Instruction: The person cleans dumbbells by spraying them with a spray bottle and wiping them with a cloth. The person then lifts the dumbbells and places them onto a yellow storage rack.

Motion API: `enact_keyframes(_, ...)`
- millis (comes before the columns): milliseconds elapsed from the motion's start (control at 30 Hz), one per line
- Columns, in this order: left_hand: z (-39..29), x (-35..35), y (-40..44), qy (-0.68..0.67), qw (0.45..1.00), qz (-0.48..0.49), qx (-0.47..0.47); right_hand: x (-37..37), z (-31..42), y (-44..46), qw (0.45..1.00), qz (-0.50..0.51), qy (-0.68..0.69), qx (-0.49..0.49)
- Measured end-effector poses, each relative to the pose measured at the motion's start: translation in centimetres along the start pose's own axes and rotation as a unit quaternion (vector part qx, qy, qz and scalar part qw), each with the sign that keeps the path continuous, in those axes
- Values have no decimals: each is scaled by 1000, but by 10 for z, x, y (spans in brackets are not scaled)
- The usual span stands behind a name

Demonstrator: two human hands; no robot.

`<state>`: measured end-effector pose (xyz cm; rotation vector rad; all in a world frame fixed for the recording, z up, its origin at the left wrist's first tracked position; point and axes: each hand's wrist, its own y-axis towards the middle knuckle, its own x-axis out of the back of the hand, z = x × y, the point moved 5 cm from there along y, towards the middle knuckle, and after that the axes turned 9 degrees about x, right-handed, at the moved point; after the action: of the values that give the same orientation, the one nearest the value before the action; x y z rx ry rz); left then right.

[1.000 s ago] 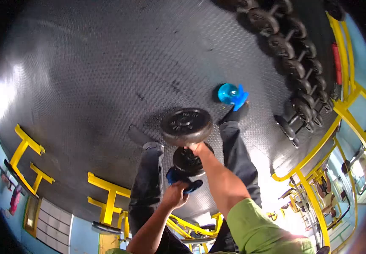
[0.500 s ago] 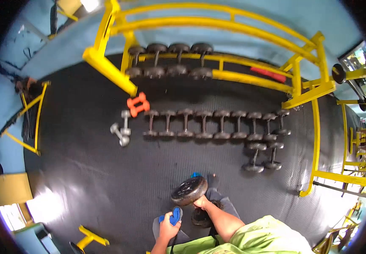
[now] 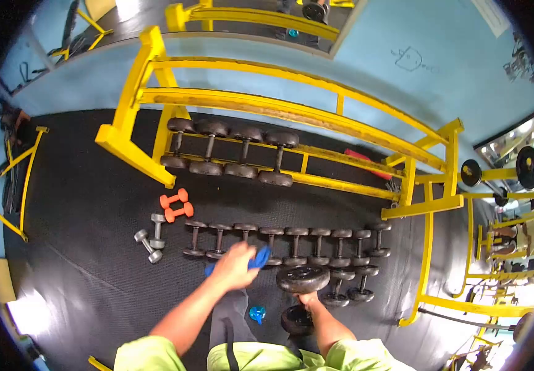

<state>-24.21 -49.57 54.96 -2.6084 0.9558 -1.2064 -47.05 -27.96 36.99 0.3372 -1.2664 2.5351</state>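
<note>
My right hand [image 3: 307,299] is wrapped round the handle of a large black dumbbell [image 3: 303,279], held above the floor close to my legs. One round head points away from me, and the other is nearer my body. In my left hand [image 3: 233,267] is a folded blue cloth [image 3: 260,257], its ends sticking out on both sides of the fist. That hand is stretched forward, left of the dumbbell, and covers part of the row of black dumbbells [image 3: 295,246] on the floor. A small turquoise object [image 3: 257,314] lies between my feet; I cannot make out its kind.
A yellow rack [image 3: 292,111] stands against the blue wall, with several black dumbbells [image 3: 245,152] on its lower shelf. Orange dumbbells [image 3: 179,211] and grey dumbbells [image 3: 149,245] lie on the black mat at left. A yellow frame with a barbell [image 3: 465,319] stands at right.
My view has tilted up, showing more wall and a mirror. The left hand has reached forward with the blue cloth. My right hand still grips the dumbbell, now shifted slightly right.
</note>
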Motion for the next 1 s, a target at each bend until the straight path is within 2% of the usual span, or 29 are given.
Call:
enact_keyframes(33,-18,17,41,35,991,-76,-105,-1,-20,30,998,-12,-26,52)
enact_keyframes(67,-41,36,85,98,991,-37,-84,-1,-25,46,1000,1,-6,15)
enact_keyframes(133,-73,62,169,135,963,-124,-198,-7,-34,75,997,22,30,-63)
enact_keyframes(167,-92,77,211,161,928,-207,-266,-5,-33,92,997,28,37,-68)
enact_keyframes(200,-110,92,251,201,915,-212,-278,-6,-34,103,996,25,49,-64)
enact_keyframes(233,-118,100,291,229,911,-241,-243,-12,-39,106,995,21,64,-68)
enact_keyframes(267,-132,112,329,225,914,-247,-230,-14,-49,115,987,37,104,-115)
enact_keyframes(333,-148,122,390,211,928,-250,-179,-18,-58,132,974,48,185,-119)
enact_keyframes(400,-130,112,442,215,939,-236,-130,-11,-55,144,966,43,217,-137)
enact_keyframes(433,-125,100,448,213,942,-224,-130,-6,-60,148,954,18,253,-159)
enact_keyframes(500,-109,89,445,159,930,-322,-81,8,-58,158,939,-9,288,-189)
enact_keyframes(567,-109,93,458,184,939,-275,-91,33,-25,173,964,3,216,-153)
enact_keyframes(600,-110,93,461,209,945,-234,-96,44,-14,183,990,1,78,-114)
enact_keyframes(633,-110,95,463,209,948,-225,-87,50,-8,192,960,-45,226,-159)
enact_keyframes(700,-116,96,464,233,948,-177,-128,65,15,219,972,-25,187,-141)
enact_keyframes(733,-118,97,462,225,945,-191,-140,70,22,233,959,-57,224,-167)
enact_keyframes(800,-114,99,465,220,947,-196,-130,85,59,263,942,-36,282,-177)
enact_keyframes(833,-113,96,462,213,947,-200,-133,86,57,286,956,-32,260,-133)
enact_keyframes(900,-114,96,460,215,943,-221,-121,93,97,321,969,-34,228,-91)
enact_keyframes(933,-114,96,460,213,945,-220,-119,97,116,336,971,-27,213,-104)
enact_keyframes(967,-113,96,461,212,945,-221,-118,95,127,358,965,-50,245,-77)
enact_keyframes(1000,-108,95,462,219,938,-237,-124,94,143,378,971,-27,232,-51)
